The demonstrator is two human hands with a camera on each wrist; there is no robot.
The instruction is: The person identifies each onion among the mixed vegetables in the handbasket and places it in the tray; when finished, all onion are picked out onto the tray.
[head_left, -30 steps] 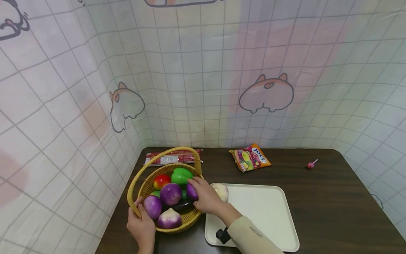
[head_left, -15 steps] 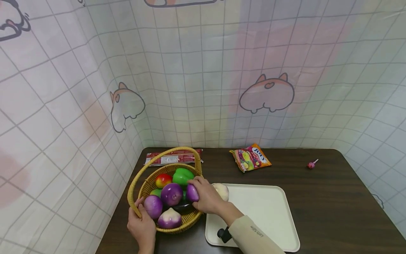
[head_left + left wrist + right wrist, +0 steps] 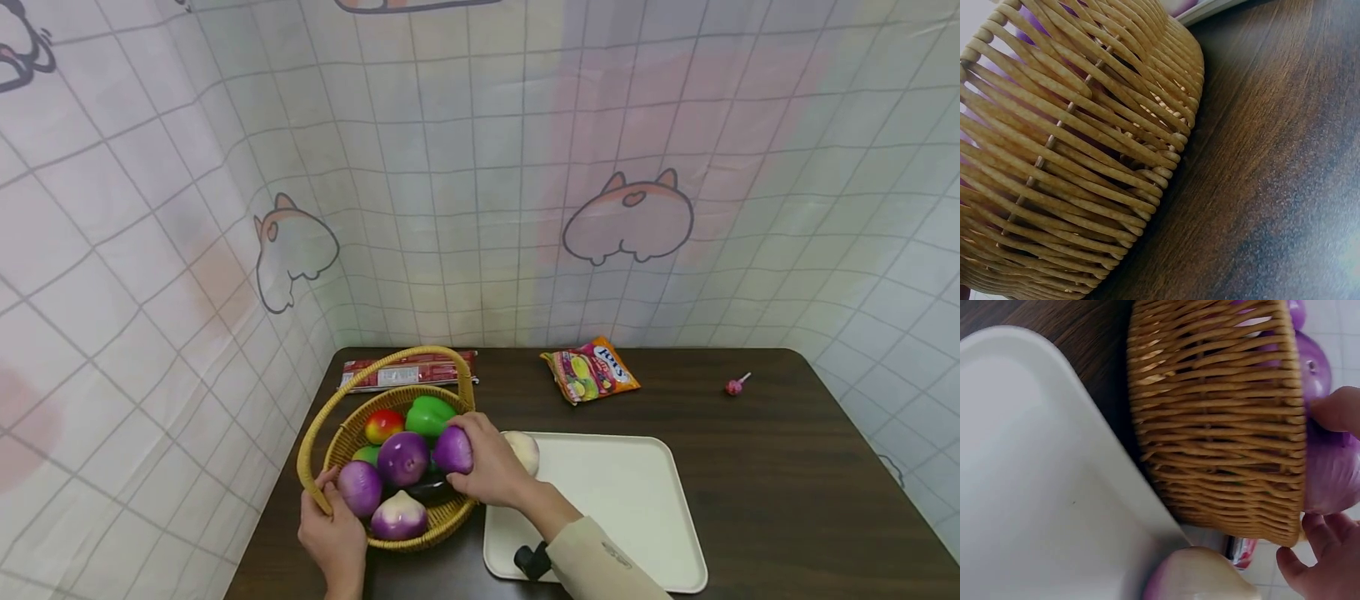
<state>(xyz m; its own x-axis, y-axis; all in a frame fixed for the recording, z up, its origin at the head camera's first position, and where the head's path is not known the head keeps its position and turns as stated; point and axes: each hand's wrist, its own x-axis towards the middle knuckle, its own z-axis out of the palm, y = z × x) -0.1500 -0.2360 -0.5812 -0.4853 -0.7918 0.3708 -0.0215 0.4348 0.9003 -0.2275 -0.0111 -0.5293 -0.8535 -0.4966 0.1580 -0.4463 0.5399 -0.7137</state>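
My right hand [image 3: 491, 467] holds a purple onion [image 3: 454, 451] at the right side of the wicker basket [image 3: 450, 525], thumb on one side and fingers on the other. In the right wrist view the streaked onion [image 3: 1332, 475] sits just above the basket rim. My left hand [image 3: 333, 533] grips the basket's left side at the foot of its handle; the left wrist view shows only the woven wall [image 3: 1072, 156]. Inside lie more purple bulbs [image 3: 403, 458], a white-tipped one [image 3: 400, 517], a green pepper [image 3: 430, 416], a red-yellow fruit [image 3: 383, 425] and a dark eggplant [image 3: 432, 490].
Right of the basket lies a white tray [image 3: 615, 508] bearing a white-and-purple bulb [image 3: 522, 452] at its upper left corner. A small black object [image 3: 532, 561] shows by the right sleeve. Behind are red packets [image 3: 408, 372], a candy bag [image 3: 591, 372] and a lollipop [image 3: 735, 385].
The onion in my right hand has come slightly up out of the basket and shows more of its surface. My left hand stays on the basket.
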